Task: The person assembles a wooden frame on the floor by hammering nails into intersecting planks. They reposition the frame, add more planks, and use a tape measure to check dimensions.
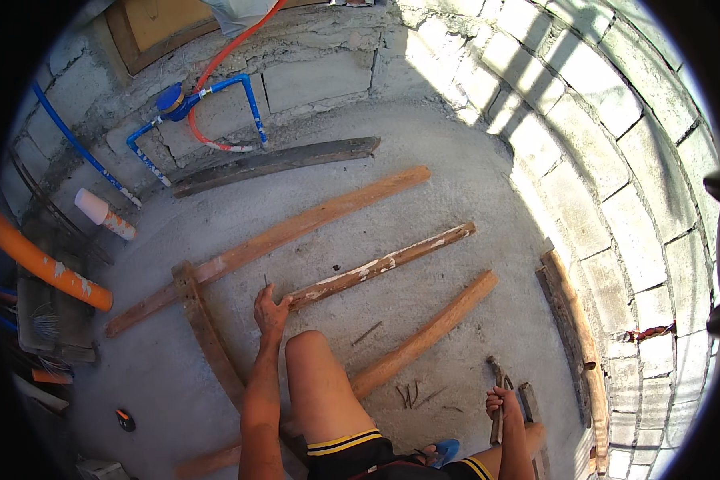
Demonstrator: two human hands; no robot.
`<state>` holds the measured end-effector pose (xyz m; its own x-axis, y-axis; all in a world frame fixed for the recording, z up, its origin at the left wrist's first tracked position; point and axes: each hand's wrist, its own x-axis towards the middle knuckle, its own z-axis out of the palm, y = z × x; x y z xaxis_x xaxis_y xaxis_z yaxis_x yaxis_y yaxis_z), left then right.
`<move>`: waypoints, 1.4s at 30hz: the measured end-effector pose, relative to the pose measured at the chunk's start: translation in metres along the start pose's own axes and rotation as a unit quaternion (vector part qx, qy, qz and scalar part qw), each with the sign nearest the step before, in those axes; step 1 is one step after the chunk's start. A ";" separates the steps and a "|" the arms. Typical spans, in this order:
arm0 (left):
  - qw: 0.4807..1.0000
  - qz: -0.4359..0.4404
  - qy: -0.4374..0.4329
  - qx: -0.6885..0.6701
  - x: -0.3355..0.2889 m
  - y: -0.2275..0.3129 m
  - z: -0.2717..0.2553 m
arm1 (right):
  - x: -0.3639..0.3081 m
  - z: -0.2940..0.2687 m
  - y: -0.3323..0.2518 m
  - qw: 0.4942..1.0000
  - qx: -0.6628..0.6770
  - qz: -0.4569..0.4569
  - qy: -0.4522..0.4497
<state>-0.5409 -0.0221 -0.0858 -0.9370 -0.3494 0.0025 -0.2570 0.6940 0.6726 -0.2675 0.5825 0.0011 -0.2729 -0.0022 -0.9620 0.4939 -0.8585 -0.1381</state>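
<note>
My left hand (272, 312) is closed, with a thin nail (266, 280) sticking up from its fingers. Its thumb side is at the near end of a narrow wooden piece (382, 266) with white patches, which lies on the concrete floor. On the right, my right hand (504, 402) grips a hammer (496, 370) by its handle, head pointing away from me. Just left of my left hand, a short board (208, 332) crosses over a long reddish board (312, 220). Another wooden piece (428, 332) runs beside my knee.
Several loose nails (409, 394) lie near my sandalled foot. A black-and-orange tape measure (126, 420) sits at left. Blue pipes with a water meter (172, 102), an orange pipe (52, 264) and a grey board (276, 166) edge the far and left sides. Timber (572, 320) lies along the right block wall (608, 184).
</note>
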 end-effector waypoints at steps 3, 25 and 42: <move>0.988 -0.010 -0.037 -0.149 0.014 0.016 -0.016 | 0.004 0.001 0.009 0.997 -0.028 -0.046 0.046; 0.954 -0.018 -0.094 -0.283 0.002 0.020 0.049 | -0.020 0.034 0.063 0.958 -0.216 -0.173 0.074; 0.973 0.150 0.025 -0.176 -0.005 0.033 0.054 | -0.147 0.354 0.170 0.475 -0.605 -0.596 -0.231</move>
<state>-0.5579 0.0365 -0.1030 -0.9422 -0.2010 0.2679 0.1312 0.5145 0.8474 -0.4352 0.2556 0.2026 -0.9682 -0.2356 0.0845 -0.2011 0.5311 -0.8231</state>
